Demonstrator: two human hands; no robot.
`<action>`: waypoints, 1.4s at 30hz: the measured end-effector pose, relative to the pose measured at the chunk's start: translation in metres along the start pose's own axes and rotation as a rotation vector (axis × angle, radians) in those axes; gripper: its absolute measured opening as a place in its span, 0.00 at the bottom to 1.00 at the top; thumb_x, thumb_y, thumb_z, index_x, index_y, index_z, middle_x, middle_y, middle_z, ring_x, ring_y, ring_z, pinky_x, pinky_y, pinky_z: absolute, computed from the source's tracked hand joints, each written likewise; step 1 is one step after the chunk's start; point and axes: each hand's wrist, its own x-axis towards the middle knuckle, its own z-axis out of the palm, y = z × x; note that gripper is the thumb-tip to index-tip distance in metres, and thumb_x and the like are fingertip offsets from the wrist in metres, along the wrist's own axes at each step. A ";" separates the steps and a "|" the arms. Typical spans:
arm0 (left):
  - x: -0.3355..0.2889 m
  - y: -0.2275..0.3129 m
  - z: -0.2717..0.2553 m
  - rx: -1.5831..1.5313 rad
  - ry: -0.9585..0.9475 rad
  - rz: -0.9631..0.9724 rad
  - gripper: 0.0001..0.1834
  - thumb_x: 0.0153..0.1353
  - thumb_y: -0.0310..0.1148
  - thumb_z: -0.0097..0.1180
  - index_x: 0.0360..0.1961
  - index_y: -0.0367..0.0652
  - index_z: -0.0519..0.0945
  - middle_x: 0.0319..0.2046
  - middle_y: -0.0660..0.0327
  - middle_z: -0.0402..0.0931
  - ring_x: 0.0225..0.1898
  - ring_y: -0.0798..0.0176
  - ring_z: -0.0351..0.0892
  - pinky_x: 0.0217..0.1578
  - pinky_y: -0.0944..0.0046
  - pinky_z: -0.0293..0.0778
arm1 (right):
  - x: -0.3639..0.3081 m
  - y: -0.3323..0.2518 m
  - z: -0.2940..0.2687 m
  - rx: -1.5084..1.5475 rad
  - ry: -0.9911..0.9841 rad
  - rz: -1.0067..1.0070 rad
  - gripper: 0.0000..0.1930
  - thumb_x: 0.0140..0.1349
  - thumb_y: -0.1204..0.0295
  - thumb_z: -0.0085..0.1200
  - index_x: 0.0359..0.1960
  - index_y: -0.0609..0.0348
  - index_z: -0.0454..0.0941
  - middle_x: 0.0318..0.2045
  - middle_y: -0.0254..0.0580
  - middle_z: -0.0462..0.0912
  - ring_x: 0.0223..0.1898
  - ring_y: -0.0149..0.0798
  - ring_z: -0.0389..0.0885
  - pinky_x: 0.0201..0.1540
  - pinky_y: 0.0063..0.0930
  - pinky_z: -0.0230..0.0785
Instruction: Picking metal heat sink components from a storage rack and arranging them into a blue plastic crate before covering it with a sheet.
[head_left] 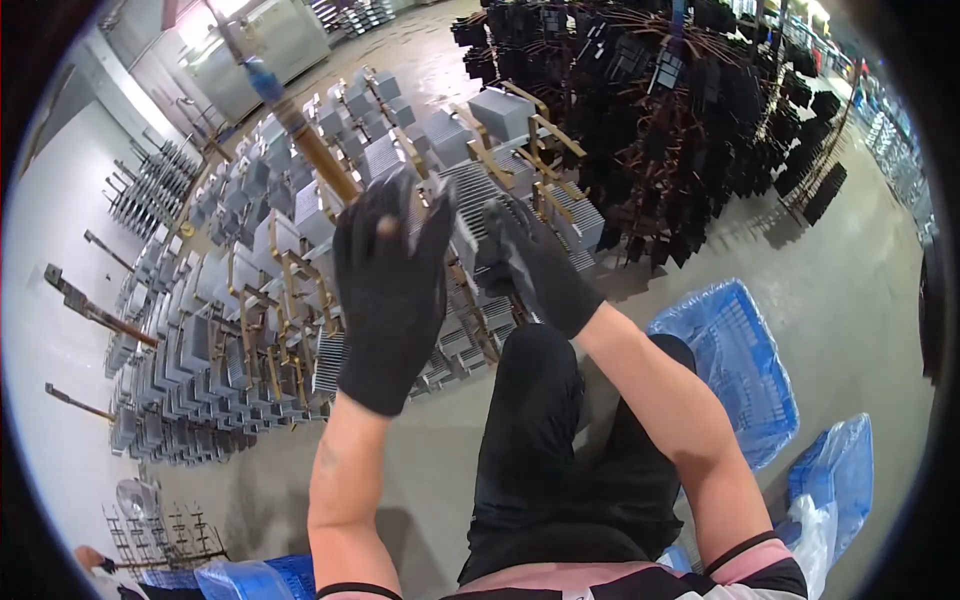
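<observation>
Black-gloved, the left hand (393, 290) and the right hand (540, 265) are held close together above ranks of grey metal blocks (200, 345) on a workshop floor (850, 270). Between the fingers of the two hands, a finned metal block (478, 203) is seen, its ridges turned upward and its near edge partly covered by the right hand. The right grip is bent inward at the block's edge, but whether the piece is firmly clasped cannot be told. The left grip is partly curled, its fingertips set just beside the block's left side; whether anything is pinched there is hidden by the glove.

Many of the blocks are carried on brass-coloured racks (240, 275), and a rusty pole (315, 150) is slanted across them beyond the left hand. Farther off to the right, dark parts (690, 100) are massed in a dense cluster. Below the cluster, a blue crate (775, 390) is lined with clear plastic, and a second blue crate (858, 465) is placed near it, beside a white plastic bag (815, 530). Black trousers (530, 430) are seen below the hands, and the forearms are left bare between gloves and sleeves.
</observation>
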 end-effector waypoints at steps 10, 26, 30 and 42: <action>-0.085 0.102 0.005 -1.410 0.094 -0.762 0.34 0.66 0.35 0.57 0.68 0.34 0.60 0.67 0.49 0.62 0.67 0.48 0.64 0.68 0.51 0.61 | -0.142 -0.044 -0.033 -0.378 0.054 -0.008 0.28 0.68 0.68 0.55 0.66 0.63 0.63 0.60 0.61 0.69 0.58 0.55 0.72 0.57 0.41 0.68; -0.021 0.207 0.126 -0.836 -0.329 -0.142 0.31 0.62 0.43 0.62 0.60 0.34 0.71 0.60 0.45 0.71 0.63 0.39 0.68 0.62 0.48 0.65 | -0.295 -0.022 -0.339 -1.411 0.762 -0.006 0.36 0.51 0.68 0.69 0.62 0.59 0.68 0.48 0.55 0.76 0.49 0.56 0.77 0.52 0.44 0.73; -0.057 0.180 0.138 -0.618 -0.533 -0.234 0.30 0.63 0.37 0.61 0.64 0.35 0.69 0.62 0.47 0.70 0.65 0.45 0.67 0.65 0.50 0.61 | -0.298 0.064 -0.461 -1.554 0.814 0.423 0.28 0.54 0.66 0.62 0.57 0.56 0.69 0.48 0.60 0.76 0.47 0.62 0.77 0.49 0.51 0.73; -0.073 0.179 0.166 -0.387 -0.702 0.009 0.26 0.66 0.43 0.55 0.59 0.38 0.74 0.59 0.45 0.71 0.60 0.39 0.71 0.61 0.44 0.67 | -0.263 0.184 -0.635 -1.774 0.867 0.570 0.33 0.58 0.68 0.55 0.69 0.45 0.64 0.51 0.56 0.75 0.50 0.58 0.77 0.48 0.51 0.75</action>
